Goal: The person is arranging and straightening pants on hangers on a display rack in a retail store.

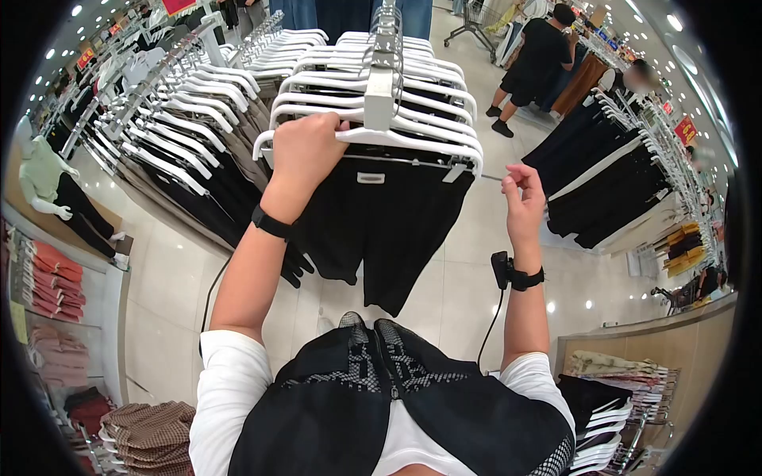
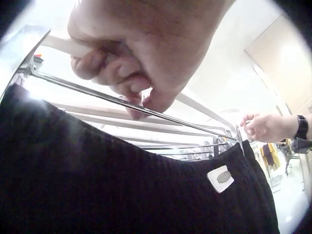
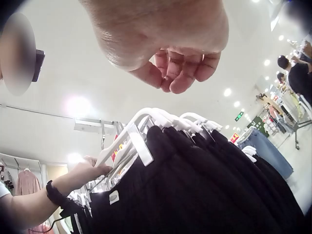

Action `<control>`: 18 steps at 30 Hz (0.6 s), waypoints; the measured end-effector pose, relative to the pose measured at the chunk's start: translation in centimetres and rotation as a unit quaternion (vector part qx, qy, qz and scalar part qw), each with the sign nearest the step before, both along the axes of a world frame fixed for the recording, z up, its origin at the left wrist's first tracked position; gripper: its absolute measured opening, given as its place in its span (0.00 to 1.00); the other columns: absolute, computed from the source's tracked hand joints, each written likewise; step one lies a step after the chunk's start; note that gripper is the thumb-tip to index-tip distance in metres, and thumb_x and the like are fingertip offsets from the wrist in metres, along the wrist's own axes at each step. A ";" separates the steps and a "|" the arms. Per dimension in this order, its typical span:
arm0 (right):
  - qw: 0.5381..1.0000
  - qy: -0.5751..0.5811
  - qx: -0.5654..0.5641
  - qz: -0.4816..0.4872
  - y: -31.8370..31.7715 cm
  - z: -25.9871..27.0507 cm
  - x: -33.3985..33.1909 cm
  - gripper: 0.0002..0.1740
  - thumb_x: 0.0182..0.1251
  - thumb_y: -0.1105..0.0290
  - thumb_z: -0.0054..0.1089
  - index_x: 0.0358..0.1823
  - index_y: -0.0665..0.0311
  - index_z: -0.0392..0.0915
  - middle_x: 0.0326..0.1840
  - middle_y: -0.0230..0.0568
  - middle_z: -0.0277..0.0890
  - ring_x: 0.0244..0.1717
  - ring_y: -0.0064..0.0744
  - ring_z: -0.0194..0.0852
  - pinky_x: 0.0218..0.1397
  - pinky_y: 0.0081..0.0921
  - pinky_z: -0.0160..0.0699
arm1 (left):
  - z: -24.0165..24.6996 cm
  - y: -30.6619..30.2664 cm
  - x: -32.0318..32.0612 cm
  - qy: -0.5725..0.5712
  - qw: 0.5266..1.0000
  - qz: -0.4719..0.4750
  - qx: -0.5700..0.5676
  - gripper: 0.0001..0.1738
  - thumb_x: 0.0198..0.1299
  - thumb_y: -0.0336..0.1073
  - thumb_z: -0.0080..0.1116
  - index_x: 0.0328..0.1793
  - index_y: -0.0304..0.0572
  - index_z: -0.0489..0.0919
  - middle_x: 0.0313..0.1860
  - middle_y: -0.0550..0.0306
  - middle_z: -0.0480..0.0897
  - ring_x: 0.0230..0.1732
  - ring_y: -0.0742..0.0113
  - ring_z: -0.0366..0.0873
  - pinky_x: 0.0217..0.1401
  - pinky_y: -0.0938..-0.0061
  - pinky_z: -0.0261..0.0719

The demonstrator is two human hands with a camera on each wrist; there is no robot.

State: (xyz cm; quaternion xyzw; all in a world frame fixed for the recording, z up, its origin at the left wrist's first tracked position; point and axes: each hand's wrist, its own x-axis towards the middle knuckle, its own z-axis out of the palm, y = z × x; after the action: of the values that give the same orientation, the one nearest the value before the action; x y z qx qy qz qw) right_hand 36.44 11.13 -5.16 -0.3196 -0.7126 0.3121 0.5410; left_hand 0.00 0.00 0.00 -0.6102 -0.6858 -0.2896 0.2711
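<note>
My left hand (image 1: 308,151) grips the left arm of the front white hanger (image 1: 421,144) on the rack. From that hanger's metal bar hang black trousers (image 1: 333,210), held by a clip (image 1: 455,174) at the right end. A small white tag (image 2: 220,179) with a grey oval sits at their waistband. My right hand (image 1: 524,202) is raised in the air to the right of the hanger, apart from it, fingers loosely curled around nothing. In the right wrist view, its fingers (image 3: 181,73) appear above the row of hung trousers.
Several white hangers (image 1: 357,79) crowd behind the front one. Another garment rack (image 1: 178,119) stands at the left, and black trousers (image 1: 611,190) hang on a rack at the right. A person in black (image 1: 544,55) stands in the aisle. A mannequin (image 1: 44,170) is at far left.
</note>
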 end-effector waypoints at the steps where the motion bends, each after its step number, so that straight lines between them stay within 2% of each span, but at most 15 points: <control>1: 1.000 -0.010 -0.007 0.005 -0.2 -0.1 0.0 0.11 0.74 0.75 0.61 0.55 0.65 0.81 0.38 0.28 0.76 0.40 0.20 0.71 0.50 0.21 0.72 | 0.1 -0.2 0.2 -0.010 0.999 -0.021 0.039 0.11 0.59 0.44 0.70 0.33 0.46 0.85 0.28 0.53 0.86 0.29 0.50 0.85 0.34 0.61 0.81; 2: 1.000 -0.021 -0.016 0.010 -0.5 -0.4 -0.1 0.11 0.74 0.76 0.61 0.55 0.65 0.81 0.38 0.28 0.76 0.40 0.20 0.71 0.50 0.21 0.72 | 0.3 -0.5 0.4 0.005 0.996 -0.031 0.087 0.10 0.59 0.42 0.71 0.33 0.47 0.84 0.25 0.55 0.84 0.27 0.50 0.83 0.32 0.59 0.80; 3: 0.999 -0.033 -0.022 0.017 -0.2 -1.6 0.3 0.11 0.74 0.75 0.61 0.56 0.66 0.80 0.38 0.28 0.75 0.41 0.20 0.71 0.50 0.21 0.72 | -0.8 -0.4 0.8 -0.015 0.997 -0.035 0.069 0.09 0.57 0.39 0.72 0.37 0.46 0.83 0.29 0.56 0.83 0.31 0.51 0.83 0.37 0.58 0.79; 5: 0.998 -0.047 -0.022 0.034 -0.7 -2.2 0.0 0.12 0.75 0.74 0.61 0.57 0.66 0.79 0.39 0.28 0.74 0.41 0.20 0.71 0.50 0.20 0.71 | -1.7 -2.1 0.7 -0.035 0.996 -0.056 0.055 0.14 0.56 0.34 0.72 0.49 0.46 0.85 0.44 0.54 0.86 0.48 0.51 0.84 0.52 0.58 0.80; 8: 0.998 -0.051 -0.001 0.043 0.5 -2.4 -0.8 0.13 0.76 0.74 0.60 0.58 0.67 0.78 0.39 0.29 0.74 0.43 0.21 0.72 0.52 0.22 0.71 | -3.6 -2.9 0.8 0.014 0.986 -0.034 0.160 0.25 0.57 0.28 0.69 0.63 0.42 0.82 0.63 0.49 0.82 0.67 0.46 0.78 0.68 0.56 0.74; 11: 0.996 -0.061 0.013 0.063 -0.4 -2.3 -1.9 0.14 0.76 0.74 0.60 0.59 0.67 0.78 0.40 0.30 0.74 0.44 0.23 0.72 0.55 0.24 0.71 | -8.0 -6.1 1.7 -0.023 0.984 0.024 0.172 0.29 0.59 0.26 0.65 0.70 0.38 0.78 0.72 0.44 0.77 0.74 0.43 0.73 0.74 0.54 0.70; 13: 0.995 -0.055 0.035 0.070 -0.5 -2.9 -2.7 0.16 0.75 0.74 0.61 0.61 0.66 0.77 0.40 0.32 0.75 0.43 0.25 0.72 0.53 0.25 0.73 | -12.9 -8.3 1.9 -0.085 0.989 0.018 0.119 0.30 0.57 0.26 0.65 0.70 0.37 0.78 0.72 0.41 0.77 0.72 0.41 0.74 0.73 0.53 0.72; 15: 0.996 -0.035 0.039 0.070 -0.6 -4.1 -3.6 0.18 0.74 0.75 0.62 0.63 0.66 0.75 0.41 0.33 0.74 0.43 0.26 0.72 0.54 0.26 0.73 | -18.9 -11.1 2.5 -0.150 0.988 0.034 0.022 0.23 0.57 0.27 0.64 0.61 0.39 0.80 0.66 0.44 0.79 0.63 0.43 0.77 0.68 0.55 0.74; 17: 0.998 -0.004 0.030 0.061 -0.5 -5.5 -4.5 0.22 0.73 0.75 0.63 0.66 0.66 0.72 0.43 0.35 0.73 0.43 0.27 0.72 0.55 0.27 0.73 | -26.7 -15.7 1.9 -0.228 0.952 0.058 -0.194 0.14 0.61 0.33 0.64 0.52 0.41 0.82 0.52 0.48 0.82 0.55 0.46 0.79 0.61 0.54 0.73; 18: 0.997 -0.027 0.031 0.067 -0.5 -6.2 -4.3 0.26 0.74 0.75 0.63 0.71 0.65 0.67 0.48 0.35 0.68 0.49 0.25 0.69 0.60 0.27 0.70 | -32.0 -18.8 2.1 -0.231 0.917 0.130 -0.297 0.13 0.63 0.38 0.63 0.51 0.42 0.83 0.50 0.48 0.83 0.53 0.45 0.81 0.60 0.53 0.75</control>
State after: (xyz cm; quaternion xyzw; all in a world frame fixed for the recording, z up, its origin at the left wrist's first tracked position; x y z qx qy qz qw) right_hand 32.16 10.66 -11.34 -0.2628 -0.7559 0.3166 0.5093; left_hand 2.13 -18.84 -32.05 -0.4840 -0.8572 -0.1676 -0.0536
